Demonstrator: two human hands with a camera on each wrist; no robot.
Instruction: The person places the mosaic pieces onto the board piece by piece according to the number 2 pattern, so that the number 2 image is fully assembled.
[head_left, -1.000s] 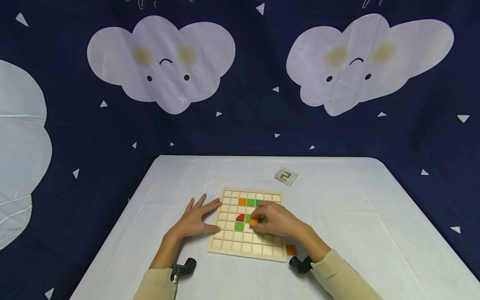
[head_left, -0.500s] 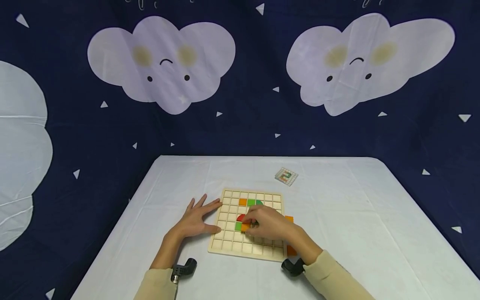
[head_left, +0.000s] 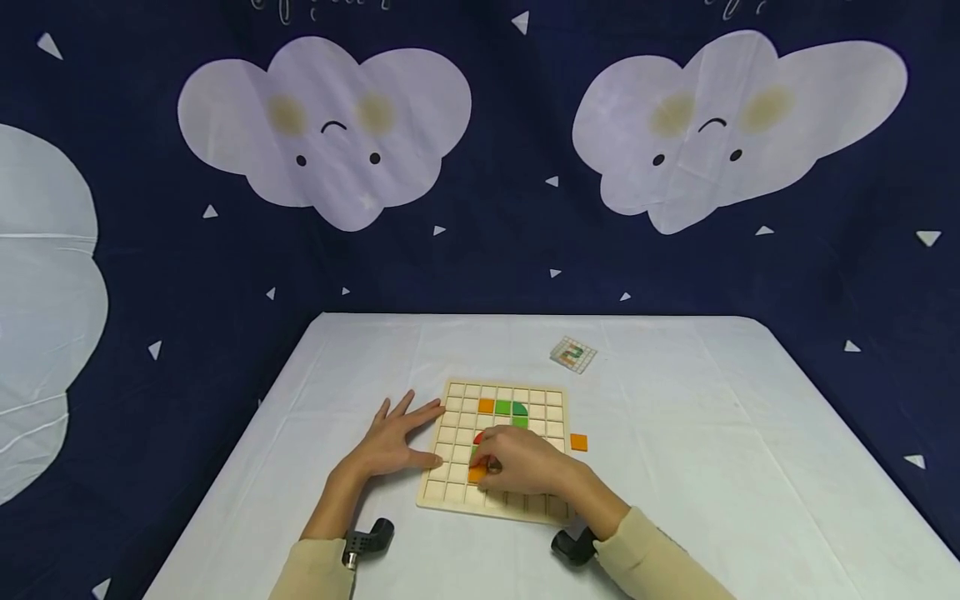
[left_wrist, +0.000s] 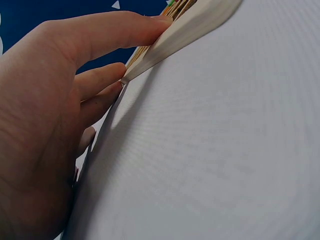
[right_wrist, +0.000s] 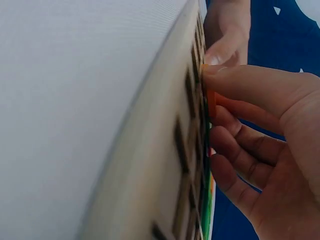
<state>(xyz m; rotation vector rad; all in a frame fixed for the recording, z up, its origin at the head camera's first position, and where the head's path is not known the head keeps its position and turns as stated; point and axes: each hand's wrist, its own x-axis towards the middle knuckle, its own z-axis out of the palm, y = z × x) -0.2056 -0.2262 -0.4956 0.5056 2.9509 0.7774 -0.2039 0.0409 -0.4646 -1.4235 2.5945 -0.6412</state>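
Observation:
A wooden grid board point(head_left: 450, 492) lies on the white table. My left hand point(head_left: 390, 442) has its fingers spread, with thumb and fingertips against the board's left edge; the left wrist view shows the thumb point(left_wrist: 115, 32) on the rim. My right hand point(head_left: 525, 461) pinches an orange square tile point(head_left: 477, 474) close over the lower middle cells. In the right wrist view that tile point(right_wrist: 211, 100) stands between thumb and fingers. Set in the board are an orange tile point(head_left: 486, 406), green tiles point(head_left: 503, 407) and a dark green rounded piece point(head_left: 520, 409). A red piece point(head_left: 479, 437) is partly hidden by my right hand.
A loose orange square tile point(head_left: 579, 442) lies just right of the board. Farther back on the table point(head_left: 712, 433) rests a small pattern card point(head_left: 573, 354) with a coloured figure on a grid. A dark curtain with clouds hangs behind.
My right hand has moved left and toward me across the board with the orange tile, uncovering the upper green pieces and the loose tile at right. My left hand stays put.

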